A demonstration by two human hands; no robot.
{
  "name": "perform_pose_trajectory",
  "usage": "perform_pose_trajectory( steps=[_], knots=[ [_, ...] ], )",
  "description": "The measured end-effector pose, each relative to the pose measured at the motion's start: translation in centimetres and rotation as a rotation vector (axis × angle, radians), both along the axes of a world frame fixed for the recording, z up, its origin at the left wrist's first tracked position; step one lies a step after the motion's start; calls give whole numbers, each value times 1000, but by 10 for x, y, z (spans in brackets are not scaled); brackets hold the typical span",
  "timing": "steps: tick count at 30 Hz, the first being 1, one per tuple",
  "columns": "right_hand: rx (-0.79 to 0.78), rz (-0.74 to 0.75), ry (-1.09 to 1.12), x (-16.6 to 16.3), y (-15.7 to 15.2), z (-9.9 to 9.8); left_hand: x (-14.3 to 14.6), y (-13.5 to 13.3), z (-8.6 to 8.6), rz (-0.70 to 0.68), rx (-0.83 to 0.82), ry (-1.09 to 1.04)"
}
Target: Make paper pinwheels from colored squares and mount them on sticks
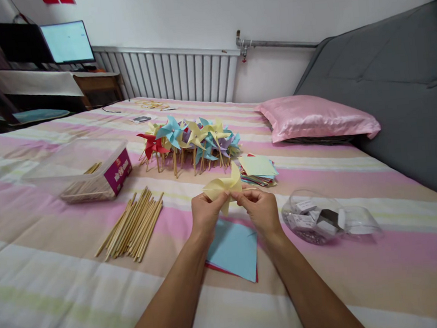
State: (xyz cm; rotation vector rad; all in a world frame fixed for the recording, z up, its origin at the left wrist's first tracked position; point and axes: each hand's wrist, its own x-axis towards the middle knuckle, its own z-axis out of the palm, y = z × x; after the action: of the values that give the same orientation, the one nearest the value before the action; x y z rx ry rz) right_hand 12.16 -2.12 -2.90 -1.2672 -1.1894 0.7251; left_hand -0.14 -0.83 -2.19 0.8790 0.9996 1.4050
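Note:
Both hands meet at a pale yellow paper pinwheel (216,185), raised over the bed. My left hand (204,213) pinches it from the left, thumb near the middle. From the right, my right hand (259,206) grips it too, with thumb and forefinger at the centre; whether a pin sits between those fingertips is too small to tell. Beneath my hands lies a blue paper sheet (233,249) with red paper showing under its edge. Just beyond my right hand is a stack of coloured paper squares (257,166), a pale one on top.
Finished pinwheels (191,141) on sticks cluster behind my hands. Left are loose wooden sticks (136,227) and a clear plastic box (77,171) holding more sticks. A clear round container (311,217) with small boxes lies right. A pink pillow (316,117) rests near the grey headboard (391,82).

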Motion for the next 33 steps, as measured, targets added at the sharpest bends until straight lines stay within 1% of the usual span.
perform_pose_trajectory(
  steps=[5,9,13,16,20,22,27,30,33],
  knots=[
    [-55,23,2,2,1,0,1,1,-2,-19,14,0],
    [-45,41,36,-2,-2,2,1,1,0,-2,-39,-59],
    [28,28,192,-10,-6,6,1,1,4,-19,-114,-250],
    [33,7,318,-19,-9,10,1,1,6,-43,-130,-304],
    [-102,75,497,-28,-11,12,3,-2,7,-83,-99,-297],
    [-143,73,549,-30,-12,11,5,-5,8,-87,-91,-291],
    [-141,-7,657,-32,-11,7,10,-10,10,-81,-76,-289],
    [-137,-24,689,-32,-10,9,12,-10,8,-77,-52,-259],
    [-138,-18,703,-25,-8,12,9,-8,5,-117,-30,-203]
  ],
)
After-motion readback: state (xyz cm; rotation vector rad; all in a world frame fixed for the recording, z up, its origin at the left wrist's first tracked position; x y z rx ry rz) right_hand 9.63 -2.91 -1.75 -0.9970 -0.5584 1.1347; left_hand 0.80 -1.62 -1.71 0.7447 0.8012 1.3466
